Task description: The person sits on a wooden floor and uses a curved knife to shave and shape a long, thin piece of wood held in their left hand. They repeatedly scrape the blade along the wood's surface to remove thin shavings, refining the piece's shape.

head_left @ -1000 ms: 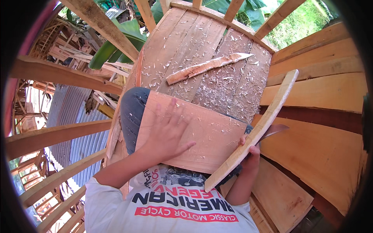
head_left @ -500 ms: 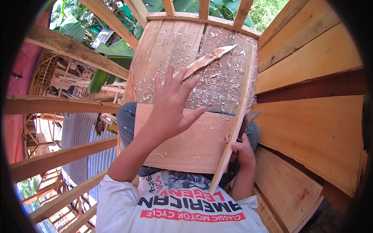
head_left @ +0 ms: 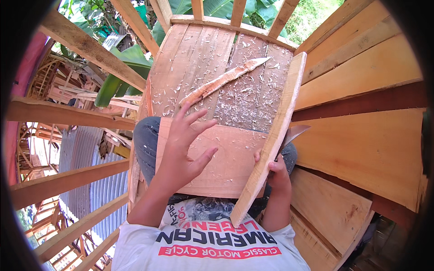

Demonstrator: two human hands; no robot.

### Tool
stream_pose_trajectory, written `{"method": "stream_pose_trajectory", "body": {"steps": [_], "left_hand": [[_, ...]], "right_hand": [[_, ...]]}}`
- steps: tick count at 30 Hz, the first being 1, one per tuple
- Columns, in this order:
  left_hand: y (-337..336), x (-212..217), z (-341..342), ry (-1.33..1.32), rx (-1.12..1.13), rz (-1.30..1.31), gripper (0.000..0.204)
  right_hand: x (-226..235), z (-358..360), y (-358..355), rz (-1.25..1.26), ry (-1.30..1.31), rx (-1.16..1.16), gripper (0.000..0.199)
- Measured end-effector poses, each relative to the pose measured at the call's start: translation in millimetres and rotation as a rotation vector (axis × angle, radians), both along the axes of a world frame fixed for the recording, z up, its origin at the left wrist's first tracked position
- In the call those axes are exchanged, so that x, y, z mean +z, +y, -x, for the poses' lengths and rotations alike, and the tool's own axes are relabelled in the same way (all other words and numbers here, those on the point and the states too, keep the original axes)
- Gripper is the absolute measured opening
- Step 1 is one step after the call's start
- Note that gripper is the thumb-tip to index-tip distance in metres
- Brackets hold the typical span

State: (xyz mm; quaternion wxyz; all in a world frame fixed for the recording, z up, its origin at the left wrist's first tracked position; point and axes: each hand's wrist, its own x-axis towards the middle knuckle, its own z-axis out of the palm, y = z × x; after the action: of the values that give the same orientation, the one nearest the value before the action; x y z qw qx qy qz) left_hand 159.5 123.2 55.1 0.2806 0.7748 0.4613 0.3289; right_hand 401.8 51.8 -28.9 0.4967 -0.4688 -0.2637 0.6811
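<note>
Head view: right hand (head_left: 276, 174) grip closed round curved plank (head_left: 271, 140) low down; left hand (head_left: 183, 151) open, flat on board (head_left: 226, 162).

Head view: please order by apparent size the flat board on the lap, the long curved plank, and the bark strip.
1. Flat board, widest area.
2. Long curved plank, longest but narrow; the right hand grips it nearer the camera, so rank against the board is unsure.
3. Bark strip, smallest.
</note>
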Motion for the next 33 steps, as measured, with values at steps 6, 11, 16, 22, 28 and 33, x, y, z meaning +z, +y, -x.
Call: {"method": "stream_pose_trajectory", "body": {"steps": [6,11,16,22,28,33], "left_hand": [[-35,-19,-5,-0.361,-0.344,0.93,0.053],[-57,-48,-8,-0.621,-0.606,1.293,0.047],[-62,-42,-3,-0.853,-0.493,1.545,0.037],[-51,-38,7,-0.663,-0.271,1.082,0.039],[-46,-37,19,-0.611,-0.249,0.99,0.038],[-47,-39,14,-0.818,-0.292,1.169,0.045]], "right_hand": [[26,21,16,-0.103,0.049,-0.007,0.064],[48,33,33,-0.204,0.033,0.004,0.072],[60,56,43,-0.206,-0.055,-0.146,0.078],[31,48,32,-0.165,0.301,-0.149,0.035],[27,58,10,-0.081,0.051,-0.109,0.036],[38,62,6,-0.086,-0.203,-0.069,0.036]]}}
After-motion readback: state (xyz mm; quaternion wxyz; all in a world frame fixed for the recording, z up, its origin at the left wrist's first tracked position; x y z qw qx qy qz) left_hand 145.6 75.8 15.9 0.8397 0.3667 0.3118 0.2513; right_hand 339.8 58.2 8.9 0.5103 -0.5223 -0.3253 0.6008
